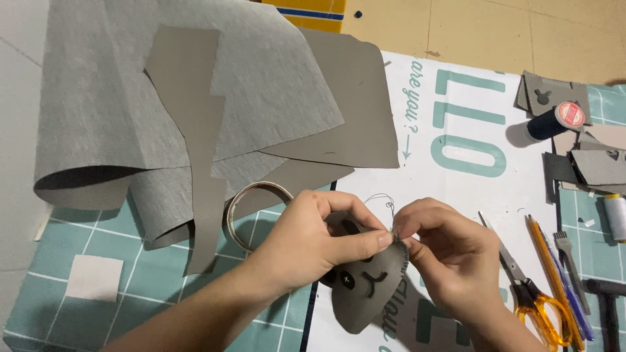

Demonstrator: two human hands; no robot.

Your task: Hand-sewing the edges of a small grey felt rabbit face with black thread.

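the person's left hand [306,244] was closed around a small grey leather piece with a stitched face [365,287], thumb pressed along its top edge. the right hand [450,261] pinched that same edge just beside the thumb, fingertips shut on it, a thin dark thread [385,203] looping up from there. the piece sat low in the middle, over the white printed sheet [469,189]. folded grey fabric [163,104] lay behind, orange-handled scissors [531,293] to the right, a dark thread spool [554,120] farther off.

Even, fairly bright indoor light falls from above. Soft shadows lie under the grey fabric [163,98] at left and beneath both hands. No glare; focus sharp throughout.
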